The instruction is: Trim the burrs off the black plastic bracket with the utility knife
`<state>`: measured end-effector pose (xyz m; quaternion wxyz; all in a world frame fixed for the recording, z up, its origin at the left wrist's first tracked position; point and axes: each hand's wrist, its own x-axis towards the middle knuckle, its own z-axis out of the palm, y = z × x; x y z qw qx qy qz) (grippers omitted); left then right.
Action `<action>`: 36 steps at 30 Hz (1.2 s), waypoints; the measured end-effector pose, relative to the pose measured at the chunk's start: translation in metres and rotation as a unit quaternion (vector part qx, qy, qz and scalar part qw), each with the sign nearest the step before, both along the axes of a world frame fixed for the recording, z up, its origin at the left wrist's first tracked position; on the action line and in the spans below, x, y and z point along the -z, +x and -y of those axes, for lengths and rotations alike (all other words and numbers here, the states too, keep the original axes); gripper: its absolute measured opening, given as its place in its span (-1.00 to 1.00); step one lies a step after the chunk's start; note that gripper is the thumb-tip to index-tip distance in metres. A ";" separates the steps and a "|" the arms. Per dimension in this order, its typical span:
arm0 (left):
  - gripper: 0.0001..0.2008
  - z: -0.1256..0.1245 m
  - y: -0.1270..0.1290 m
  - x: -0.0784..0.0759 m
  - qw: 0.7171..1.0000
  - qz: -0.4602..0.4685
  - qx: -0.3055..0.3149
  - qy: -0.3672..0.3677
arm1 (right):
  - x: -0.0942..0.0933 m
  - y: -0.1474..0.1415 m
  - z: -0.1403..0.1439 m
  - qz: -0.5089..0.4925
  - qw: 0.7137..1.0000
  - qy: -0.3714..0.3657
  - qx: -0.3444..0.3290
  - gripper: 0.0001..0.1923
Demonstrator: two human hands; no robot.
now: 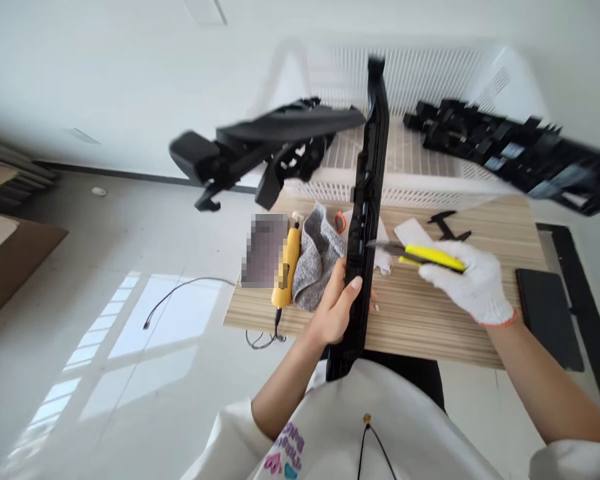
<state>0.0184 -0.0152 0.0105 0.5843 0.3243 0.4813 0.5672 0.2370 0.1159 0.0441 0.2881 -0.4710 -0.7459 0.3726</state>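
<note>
Held upright by the bare left hand (336,308), closed around its lower section, is a long black plastic trim part (367,200). A yellow-handled cutter (420,255) is gripped by the gloved right hand (473,280), blade at the part's edge; trimming appears under way. More black parts (510,150) are stacked on the white basket (430,190) beyond.

A small wooden table (430,313) with a striped grain stands on a pale glossy floor (130,347). On the table lie a yellow power tool (287,265) with its cord hanging over the near edge, a grey cloth (316,260) just beside it, a white slotted basket (410,167) at the far side, and a small black clip (447,227) near a white card (413,233).
</note>
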 end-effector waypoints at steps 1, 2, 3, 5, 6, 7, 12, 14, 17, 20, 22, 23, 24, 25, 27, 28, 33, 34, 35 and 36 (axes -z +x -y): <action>-0.68 0.000 0.000 0.001 1.000 0.003 0.001 -0.004 | -0.001 0.000 -0.002 0.019 0.999 0.014 -0.024 -0.60; -0.69 -0.001 0.000 0.002 1.000 0.004 0.003 -0.008 | -0.002 0.000 -0.003 0.029 0.999 0.022 -0.029 -0.60; -0.69 -0.001 0.000 0.002 1.000 0.004 0.005 -0.010 | -0.002 0.000 -0.004 0.027 0.999 0.024 -0.014 -0.60; -0.68 -0.003 -0.001 0.000 1.000 -0.005 0.008 -0.007 | -0.001 0.000 -0.003 0.011 1.000 0.019 0.011 -0.59; -0.67 -0.003 -0.001 -0.001 1.000 -0.009 0.008 -0.002 | -0.001 0.000 -0.002 0.007 1.000 0.018 0.004 -0.59; -0.66 -0.004 -0.001 -0.003 1.000 -0.013 0.009 0.004 | -0.001 -0.002 0.001 0.007 1.000 0.016 -0.014 -0.58; -0.62 -0.009 0.001 -0.009 1.000 -0.015 0.017 0.006 | 0.010 -0.018 0.018 -0.100 0.991 -0.084 0.039 -0.46; -0.63 -0.012 0.002 -0.009 1.000 -0.016 0.004 0.012 | 0.016 -0.025 0.022 -0.152 0.982 -0.103 0.044 -0.40; -0.68 -0.016 0.004 -0.009 0.999 -0.018 -0.009 0.050 | 0.021 -0.029 0.024 -0.156 0.984 -0.091 0.011 -0.31; -0.71 -0.020 0.004 -0.007 0.998 0.006 -0.016 0.064 | 0.019 -0.028 0.025 -0.149 0.984 -0.099 0.027 -0.34; -0.71 -0.020 0.003 -0.005 0.998 0.034 -0.005 0.058 | 0.017 -0.028 0.026 -0.146 0.983 -0.098 0.046 -0.38; -0.71 -0.019 0.003 -0.005 0.997 0.051 0.006 0.052 | 0.015 -0.028 0.028 -0.144 0.984 -0.095 0.047 -0.39; -0.72 -0.018 0.004 -0.005 0.997 0.065 0.016 0.048 | 0.014 -0.028 0.030 -0.141 0.985 -0.092 0.046 -0.40; -0.74 -0.017 0.005 -0.006 0.996 0.076 0.021 0.047 | 0.013 -0.029 0.032 -0.141 0.985 -0.088 0.044 -0.41; -0.80 -0.014 0.008 -0.007 0.995 0.082 0.015 0.059 | 0.014 -0.029 0.040 -0.146 0.985 -0.081 0.046 -0.44; -0.83 -0.013 0.010 -0.008 0.994 0.081 0.007 0.069 | 0.015 -0.029 0.045 -0.150 0.985 -0.078 0.045 -0.45; -0.91 -0.005 0.021 -0.010 0.993 0.092 -0.008 0.079 | 0.022 -0.025 0.067 -0.160 0.983 -0.075 0.044 -0.47; -0.91 -0.002 0.022 -0.010 0.993 0.094 -0.006 0.074 | 0.023 -0.023 0.069 -0.160 0.983 -0.069 0.050 -0.49; -0.89 0.000 0.024 -0.010 0.993 0.096 -0.006 0.067 | 0.024 -0.022 0.071 -0.158 0.984 -0.063 0.056 -0.51; -0.87 0.002 0.025 -0.010 0.993 0.099 -0.008 0.059 | 0.024 -0.020 0.073 -0.153 0.985 -0.059 0.060 -0.53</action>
